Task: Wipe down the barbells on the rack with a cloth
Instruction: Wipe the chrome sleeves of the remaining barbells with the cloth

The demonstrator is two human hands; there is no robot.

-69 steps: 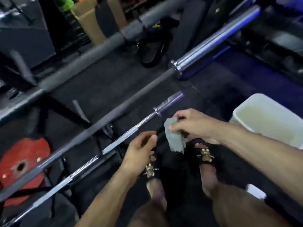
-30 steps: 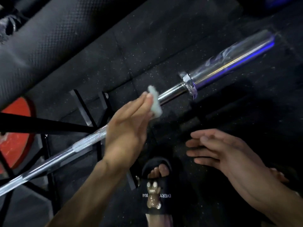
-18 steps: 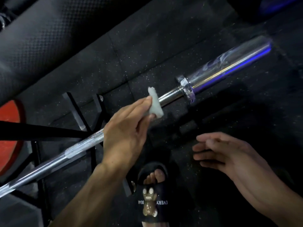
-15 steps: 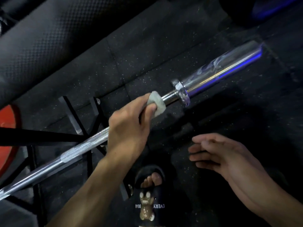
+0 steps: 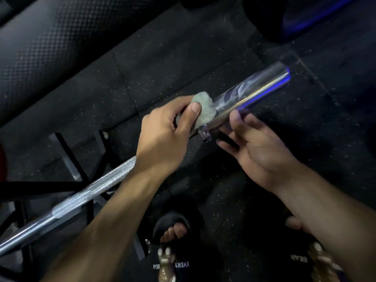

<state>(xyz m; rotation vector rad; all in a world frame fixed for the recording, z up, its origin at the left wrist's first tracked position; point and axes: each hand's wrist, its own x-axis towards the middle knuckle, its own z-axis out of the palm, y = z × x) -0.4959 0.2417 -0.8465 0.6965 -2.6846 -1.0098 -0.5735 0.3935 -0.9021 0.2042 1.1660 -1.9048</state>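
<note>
- Chrome bar (image 5: 97, 186) runs aslant from lower left to upper right, with a knurled stretch near the left forearm and a smooth, thicker sleeve (image 5: 252, 92) at the far end, which shows a blue glint along its lower edge.
- Left hand (image 5: 164, 139) is curled over the bar where shaft meets sleeve, with a grey-green cloth (image 5: 203, 110) wrapped round the metal under its fingers and the thumb pressing on the cloth from the near side.
- Collar (image 5: 205, 133) peeps out just below the cloth.
- Right hand (image 5: 256, 147) is palm up beside the sleeve, its fingers slack and spread; the fingertips (image 5: 236, 119) reach the sleeve's underside, and it grips nothing.
- Black rack (image 5: 67, 153) legs cross under the bar at left.
- Speckled black rubber floor (image 5: 162, 58) lies beneath everything.
- Two feet in black slides (image 5: 175, 259) stand at the bottom edge, one under each forearm; the left slide carries white lettering and a small bear figure.
</note>
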